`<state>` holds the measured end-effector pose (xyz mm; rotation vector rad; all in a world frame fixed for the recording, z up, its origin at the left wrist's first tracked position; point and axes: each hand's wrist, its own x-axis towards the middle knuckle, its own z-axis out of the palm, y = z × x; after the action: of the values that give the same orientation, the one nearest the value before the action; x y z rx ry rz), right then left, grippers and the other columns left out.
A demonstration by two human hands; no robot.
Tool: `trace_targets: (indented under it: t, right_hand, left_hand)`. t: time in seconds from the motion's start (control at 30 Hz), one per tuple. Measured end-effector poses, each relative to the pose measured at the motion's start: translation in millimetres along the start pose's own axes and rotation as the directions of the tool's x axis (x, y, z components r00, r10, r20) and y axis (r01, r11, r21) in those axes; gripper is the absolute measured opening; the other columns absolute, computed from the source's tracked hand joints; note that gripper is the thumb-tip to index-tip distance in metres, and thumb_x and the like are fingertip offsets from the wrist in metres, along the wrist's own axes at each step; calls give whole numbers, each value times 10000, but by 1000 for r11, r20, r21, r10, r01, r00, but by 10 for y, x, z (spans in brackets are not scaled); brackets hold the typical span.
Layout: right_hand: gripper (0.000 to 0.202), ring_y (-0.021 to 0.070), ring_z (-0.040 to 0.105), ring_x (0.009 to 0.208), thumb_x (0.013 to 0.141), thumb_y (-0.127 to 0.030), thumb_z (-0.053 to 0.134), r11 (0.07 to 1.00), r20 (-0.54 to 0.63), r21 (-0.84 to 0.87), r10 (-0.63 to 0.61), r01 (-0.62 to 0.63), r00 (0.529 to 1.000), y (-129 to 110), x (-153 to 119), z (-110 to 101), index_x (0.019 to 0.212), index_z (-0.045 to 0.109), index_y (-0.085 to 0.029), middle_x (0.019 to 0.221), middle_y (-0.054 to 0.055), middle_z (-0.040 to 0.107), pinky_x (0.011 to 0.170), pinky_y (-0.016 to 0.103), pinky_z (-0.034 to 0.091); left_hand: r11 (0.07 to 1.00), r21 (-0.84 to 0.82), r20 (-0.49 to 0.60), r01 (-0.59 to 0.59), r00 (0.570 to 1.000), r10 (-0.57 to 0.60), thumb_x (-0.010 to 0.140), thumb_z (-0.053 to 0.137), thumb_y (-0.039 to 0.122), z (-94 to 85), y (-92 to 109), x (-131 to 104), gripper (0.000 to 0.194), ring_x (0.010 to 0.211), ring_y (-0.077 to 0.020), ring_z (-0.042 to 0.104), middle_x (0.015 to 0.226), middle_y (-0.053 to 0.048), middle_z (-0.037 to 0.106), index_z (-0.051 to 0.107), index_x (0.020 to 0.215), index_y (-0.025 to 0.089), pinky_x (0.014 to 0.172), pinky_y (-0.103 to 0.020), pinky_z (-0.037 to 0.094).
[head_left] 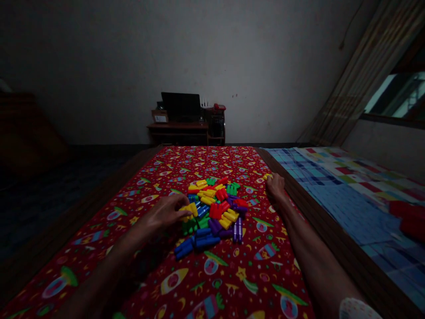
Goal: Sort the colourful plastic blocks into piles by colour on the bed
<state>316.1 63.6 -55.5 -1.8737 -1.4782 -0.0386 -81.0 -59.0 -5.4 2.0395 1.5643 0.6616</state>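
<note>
A heap of plastic toy blocks [215,208] in red, yellow, green, blue and purple lies on the red patterned cloth [179,283]; many look like paired rounded tubes. At the heap's left side, my left hand [169,210] pinches a yellow block [190,210] between thumb and fingers, above green and blue pieces. Farther right, apart from the heap, my right hand [275,184] is closed near the cloth's right edge. A small yellow block [267,176] pokes out of its fingertips, partly hidden. Blue blocks [197,243] lie at the near side, beside an upright-looking purple block [237,230].
Dark brown borders [312,217] flank the cloth. To the right lies checked blue bedding [352,212] with a red item on it. A desk [179,126] with a black monitor [181,105] stands against the far wall. A curtain [355,75] hangs by the window at right.
</note>
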Motion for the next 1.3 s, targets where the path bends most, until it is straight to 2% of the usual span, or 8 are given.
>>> trace_targets:
  t: [0.17, 0.3, 0.37, 0.53, 0.73, 0.9, 1.1, 1.3]
  right_hand:
    - [343, 244, 663, 942, 889, -270, 464, 918, 103, 306, -295, 252, 950, -669, -206, -202, 1107, 702, -154, 1021, 109, 730, 848, 348, 488]
    - [393, 168, 670, 829, 906, -355, 526, 601, 338, 733, -729, 320, 595, -1354, -753, -290, 1257, 610, -201, 946, 33, 741, 686, 248, 498]
    - [433, 145, 655, 749, 872, -330, 596, 538, 305, 753, -795, 378, 524, -1548, -991, -300, 1286, 585, -201, 887, 24, 737, 654, 226, 473]
    - [316, 133, 629, 666, 853, -261, 595, 669, 207, 607, -654, 429, 727, -1423, -861, -240, 1148, 668, -174, 832, 34, 730, 609, 214, 447]
    - [324, 212, 666, 759, 872, -276, 494, 967, 152, 163, -220, 195, 964, -563, -194, -117, 1058, 704, -115, 888, 108, 733, 671, 271, 463]
    - [419, 283, 661, 933, 883, -325, 466, 989, 141, -105, -92, 107, 986, -108, -128, -85, 1171, 652, -83, 1037, 186, 707, 781, 336, 468]
    - [412, 268, 674, 865, 893, -303, 452, 985, 74, -43, -164, 168, 984, -380, -127, -162, 1194, 642, -96, 966, 174, 723, 764, 333, 467]
    - [306, 152, 639, 659, 904, -281, 490, 751, 198, 474, -599, 460, 775, -1140, -558, -331, 1055, 712, -135, 797, 68, 730, 622, 229, 440]
  left_hand:
    - [905, -426, -173, -20, 983, -60, 610, 712, 542, 93, 224, 40, 451, 820, -231, 671, 862, -36, 715, 615, 866, 185, 755, -364, 546]
    - [889, -456, -270, -46, 959, -89, 597, 733, 575, 270, 370, 9, 489, 835, -233, 678, 879, -35, 725, 623, 871, 187, 777, -371, 552]
    - [900, -432, -291, -56, 953, -80, 627, 708, 587, 313, 393, -13, 486, 830, -234, 682, 884, -43, 726, 624, 879, 180, 771, -365, 554]
    - [982, -165, -305, -93, 952, 39, 809, 511, 558, 167, 348, -45, 431, 849, -231, 681, 972, -66, 726, 655, 982, 191, 787, -349, 539]
    - [978, 208, -131, 5, 991, 23, 747, 522, 470, -90, -54, 6, 327, 855, -244, 661, 922, -73, 726, 682, 871, 213, 769, -320, 498]
    - [980, 197, 87, 11, 996, -29, 691, 566, 460, 72, -294, 54, 257, 659, -198, 617, 705, -21, 678, 648, 719, 218, 603, -268, 439]
    - [994, 23, 22, 105, 994, -105, 625, 580, 383, 216, -272, 94, 177, 603, -169, 581, 595, 19, 606, 568, 660, 210, 558, -252, 422]
    - [945, -318, -158, 77, 979, -132, 519, 697, 379, 68, -73, 112, 369, 623, -169, 605, 644, 37, 602, 562, 809, 195, 592, -291, 500]
